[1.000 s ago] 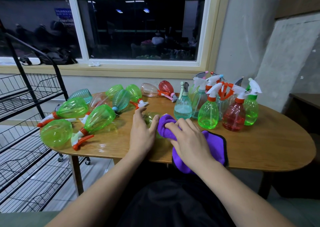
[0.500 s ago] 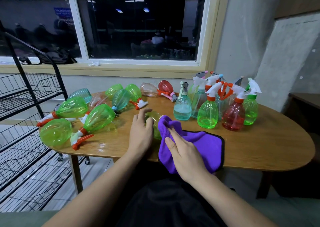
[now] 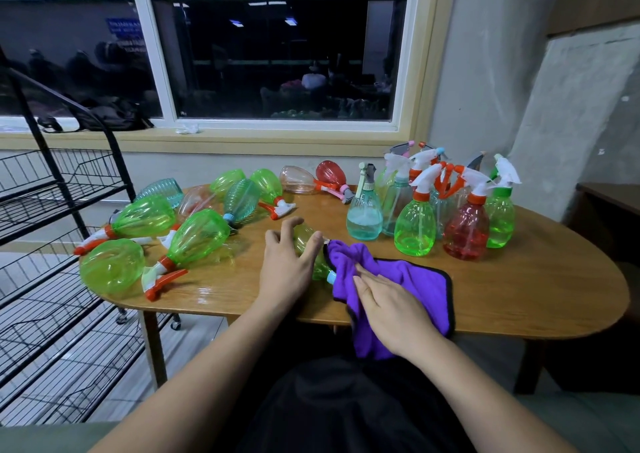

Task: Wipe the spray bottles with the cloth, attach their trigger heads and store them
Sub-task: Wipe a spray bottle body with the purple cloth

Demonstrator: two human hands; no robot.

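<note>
A small green bottle (image 3: 305, 239) is laid on its side on the wooden bench (image 3: 519, 279), near the middle and close to the near edge. Its blue neck is pointed toward the near side. The bottle is held by the left hand (image 3: 285, 265), which is laid over it with the fingers bent over the top and the thumb pressed on the right side. Most of the bottle is hidden under that hand.

Just to the right, the purple cloth (image 3: 415, 279) is spread on the bench. Its far left corner is bunched up against the bottle, and its near part is hung over the near edge of the bench. The right hand (image 3: 391, 300) is laid flat on the cloth with straight fingers, and nothing is gripped by it.

On the far right of the bench a group of standing bottles (image 3: 415, 227) is seen, green, red and pale blue, with trigger heads fitted. On the left side many lying bottles (image 3: 204, 236) are scattered, mostly green, some with trigger heads on. A black wire rack (image 3: 52, 210) is stood to the left of the bench. A dark window (image 3: 277, 58) is set in the far wall.
</note>
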